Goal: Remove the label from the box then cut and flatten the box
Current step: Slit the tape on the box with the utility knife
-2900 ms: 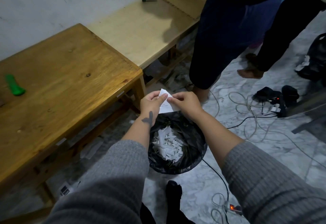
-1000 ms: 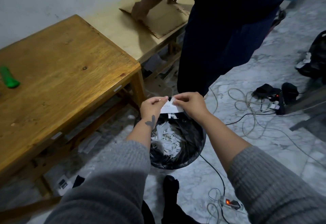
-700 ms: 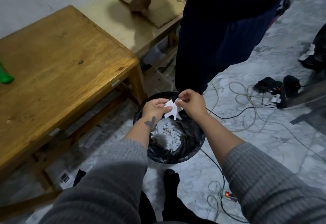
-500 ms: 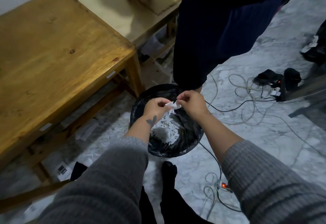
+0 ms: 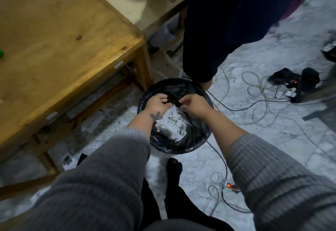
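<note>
White label scraps [image 5: 174, 121] lie in the black-lined bin [image 5: 198, 139] on the floor beside the wooden table [image 5: 60, 49]. Above them, left hand [image 5: 157, 103] and right hand [image 5: 193, 103] hover with fingers curled; the blur leaves it unclear whether either pinches a scrap.

Both arms reach forward from the lower corners of the frame toward its centre, grey knitted sleeves pushed back to mid-forearm. The left hand [image 5: 157, 104] sits just left of centre, back up, a dark tattoo at its wrist, fingers curled downward. The right hand [image 5: 194, 104] lies just right of centre, level with it, knuckles up, fingers bent inward toward the left. The two sets of fingertips are close but apart; motion blur makes it unclear whether either pinches anything
</note>
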